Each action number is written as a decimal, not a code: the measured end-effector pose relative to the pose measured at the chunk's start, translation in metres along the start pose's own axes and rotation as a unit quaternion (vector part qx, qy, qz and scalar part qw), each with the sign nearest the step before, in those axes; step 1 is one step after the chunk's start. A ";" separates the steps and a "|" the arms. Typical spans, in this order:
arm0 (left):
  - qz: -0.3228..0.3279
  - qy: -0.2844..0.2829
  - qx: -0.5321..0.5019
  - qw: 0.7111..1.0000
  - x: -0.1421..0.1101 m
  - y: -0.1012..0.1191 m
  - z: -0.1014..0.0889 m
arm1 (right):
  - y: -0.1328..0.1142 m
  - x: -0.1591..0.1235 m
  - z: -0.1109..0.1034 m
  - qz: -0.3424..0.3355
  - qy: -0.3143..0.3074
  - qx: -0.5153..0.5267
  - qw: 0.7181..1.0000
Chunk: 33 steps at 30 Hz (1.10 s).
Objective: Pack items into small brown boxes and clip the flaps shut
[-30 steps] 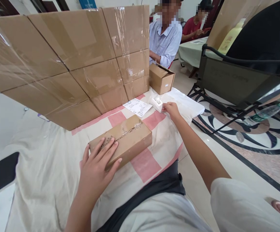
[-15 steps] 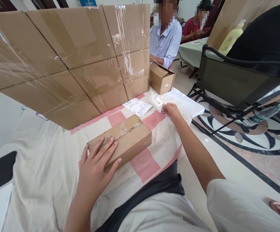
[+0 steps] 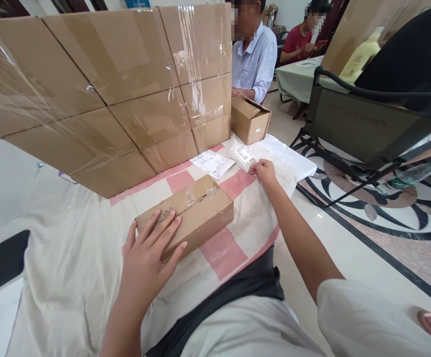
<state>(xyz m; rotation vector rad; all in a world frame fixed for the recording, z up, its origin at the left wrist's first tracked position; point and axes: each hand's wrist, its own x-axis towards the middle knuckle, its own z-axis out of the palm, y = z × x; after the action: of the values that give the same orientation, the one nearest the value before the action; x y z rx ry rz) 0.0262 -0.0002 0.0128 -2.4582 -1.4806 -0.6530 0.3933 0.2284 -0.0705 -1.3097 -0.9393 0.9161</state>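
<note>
My left hand [image 3: 150,253] lies with fingers spread over the near left end of a flat cardboard box [image 3: 204,208]. The box rests on a pink and white checked cloth, and dark scuffed marks run along the seam on its top. Farther off to the right, my right hand [image 3: 263,171] is closed in a pinch at the near end of a small white object that looks like a tape dispenser [image 3: 242,156]. Whatever is between those fingertips is too small to make out. Left of the dispenser lies a white paper sheet [image 3: 215,163] with drawn shapes.
A wall of taped cardboard cartons [image 3: 137,89] stands along the far left side. Behind the dispenser is a smaller carton [image 3: 250,121], with a person in a light blue shirt [image 3: 258,59] beyond it. A folding chair [image 3: 367,119] stands on the right.
Both hands and the flat box stay almost where they were. The view has shifted slightly, and the head of the person in the blue shirt has turned a little.
</note>
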 end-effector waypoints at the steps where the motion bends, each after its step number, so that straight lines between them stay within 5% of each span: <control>1: 0.000 0.000 0.001 1.000 0.000 0.000 0.001 | 0.001 -0.001 -0.001 -0.008 0.000 -0.001 1.000; 5: 0.004 0.002 0.007 1.000 0.001 0.000 0.000 | -0.001 -0.020 -0.002 -0.053 -0.020 0.010 0.998; 10: 0.014 0.015 0.015 1.000 0.010 0.007 -0.015 | -0.034 -0.077 0.005 -0.129 -0.103 0.050 0.985; 16: 0.021 0.147 -0.062 0.987 0.034 0.037 -0.036 | -0.092 -0.163 0.008 -0.316 -0.212 0.068 0.922; 20: 0.022 0.156 -0.166 0.973 0.046 0.053 -0.041 | -0.116 -0.204 0.014 -0.444 -0.285 0.016 0.849; 25: 0.047 0.113 -0.233 0.965 0.045 0.057 -0.040 | -0.118 -0.227 0.028 -0.526 -0.320 -0.005 0.788; 33: 0.070 0.126 -0.176 0.974 0.028 0.056 -0.039 | -0.110 -0.233 0.040 -0.550 -0.314 -0.046 0.773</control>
<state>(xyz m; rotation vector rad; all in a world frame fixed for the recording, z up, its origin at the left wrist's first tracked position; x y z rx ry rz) 0.0759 -0.0200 0.0639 -2.5731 -1.1658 -1.2365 0.2743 0.0197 0.0314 -0.2807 -1.9835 0.3206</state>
